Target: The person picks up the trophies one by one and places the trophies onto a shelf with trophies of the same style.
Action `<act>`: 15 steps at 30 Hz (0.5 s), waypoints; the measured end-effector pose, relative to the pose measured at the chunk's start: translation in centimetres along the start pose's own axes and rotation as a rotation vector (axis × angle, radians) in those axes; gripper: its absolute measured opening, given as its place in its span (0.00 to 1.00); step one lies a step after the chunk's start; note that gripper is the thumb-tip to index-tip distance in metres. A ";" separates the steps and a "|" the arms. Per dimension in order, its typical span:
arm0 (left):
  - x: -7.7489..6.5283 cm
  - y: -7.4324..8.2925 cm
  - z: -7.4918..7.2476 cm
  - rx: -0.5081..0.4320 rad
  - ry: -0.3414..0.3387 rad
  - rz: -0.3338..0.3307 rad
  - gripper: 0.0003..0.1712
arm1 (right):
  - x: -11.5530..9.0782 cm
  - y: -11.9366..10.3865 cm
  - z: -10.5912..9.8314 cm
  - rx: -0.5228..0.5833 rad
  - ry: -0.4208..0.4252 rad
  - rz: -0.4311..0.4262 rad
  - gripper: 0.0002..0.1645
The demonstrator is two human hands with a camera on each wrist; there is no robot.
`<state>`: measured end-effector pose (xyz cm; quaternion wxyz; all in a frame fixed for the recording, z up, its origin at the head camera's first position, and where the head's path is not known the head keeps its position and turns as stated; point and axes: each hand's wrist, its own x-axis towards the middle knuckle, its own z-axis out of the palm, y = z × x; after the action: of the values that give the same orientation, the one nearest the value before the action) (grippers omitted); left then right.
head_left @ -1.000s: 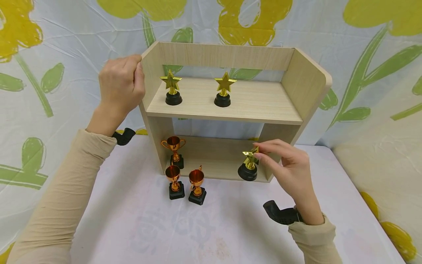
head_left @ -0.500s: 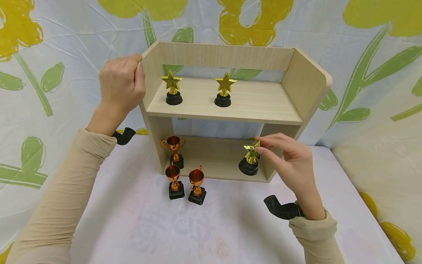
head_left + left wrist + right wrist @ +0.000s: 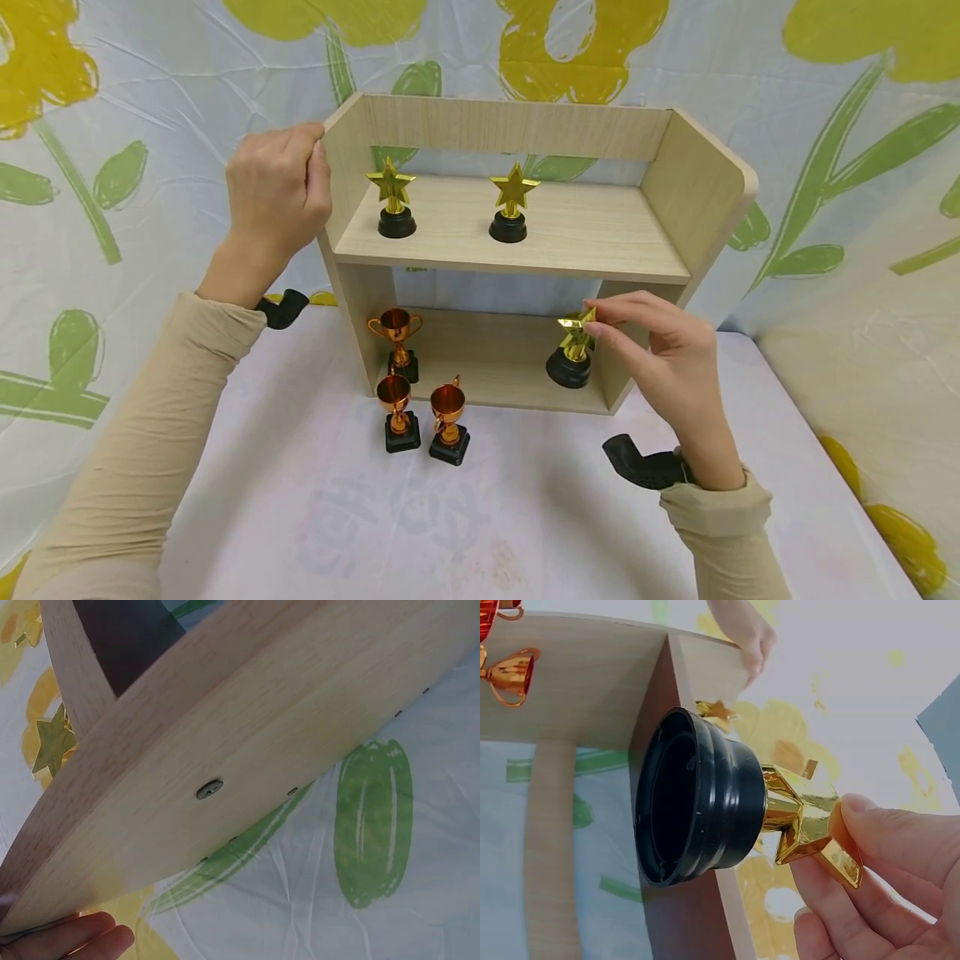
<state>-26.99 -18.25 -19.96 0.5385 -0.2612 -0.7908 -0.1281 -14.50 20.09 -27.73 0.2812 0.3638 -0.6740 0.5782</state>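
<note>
My right hand pinches a gold star trophy by its star, thumb on one side and fingers on the other. Its hollow black base faces the right wrist camera, so the trophy is off any surface and tilted. It hangs in front of the lower level of a light wooden shelf. At the shelf's upper left, my left hand grips the side panel's edge; in the left wrist view, fingertips show against the panel.
Two more star trophies stand on the upper level, left and middle. A bronze cup trophy stands at the lower level's left end. Two similar cups stand on the white tabletop in front. A flowered cloth hangs behind.
My right hand has lifted the star trophy slightly, moving up and a little to the right in the head view. The left hand keeps its grip on the shelf.
</note>
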 end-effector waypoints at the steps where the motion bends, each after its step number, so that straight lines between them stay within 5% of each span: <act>1: 0.0 0.0 0.0 -0.001 0.000 -0.001 0.20 | 0.1 0.0 0.0 -0.004 0.003 0.001 0.18; 15: 0.1 0.1 0.0 0.002 0.000 -0.010 0.20 | 0.9 -0.4 -0.5 -0.020 0.023 0.004 0.15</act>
<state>-27.00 -18.14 -19.92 0.5380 -0.2567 -0.7923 -0.1298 -14.72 20.37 -26.69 0.2912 0.3528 -0.6772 0.5763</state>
